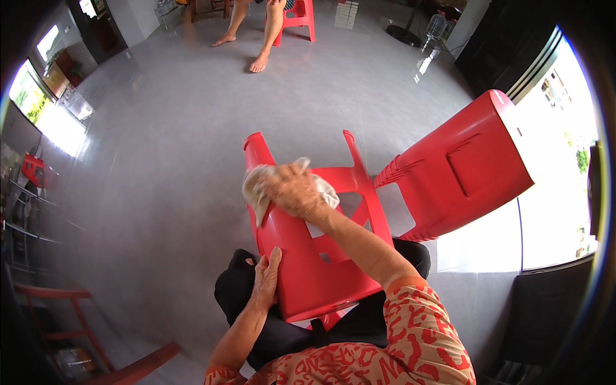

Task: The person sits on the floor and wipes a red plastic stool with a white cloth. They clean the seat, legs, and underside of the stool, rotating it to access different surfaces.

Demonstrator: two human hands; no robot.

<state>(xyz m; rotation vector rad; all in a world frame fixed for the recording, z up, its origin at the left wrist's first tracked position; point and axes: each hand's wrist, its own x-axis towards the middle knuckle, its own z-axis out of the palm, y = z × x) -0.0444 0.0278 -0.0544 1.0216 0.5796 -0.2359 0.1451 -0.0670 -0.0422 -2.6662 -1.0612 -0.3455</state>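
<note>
A red plastic stool (308,284) lies tilted across my lap, its legs pointing away from me. My left hand (265,279) grips the stool's left edge near the seat, thumb on top. Farther out, my right hand (293,190) presses a pale cloth (257,187) against the stool's left leg. The hand and cloth are slightly blurred. The cloth is bunched under my palm and hangs over the leg's outer side. My left fingers are partly hidden behind the stool.
Stacked red plastic stools (462,159) stand close on my right, beside a bright doorway (553,192). Ahead, a barefoot person's legs (269,33) show near another red stool (299,19). A wooden chair (57,293) is at lower left. Large clear bottles (435,24) stand at the far right.
</note>
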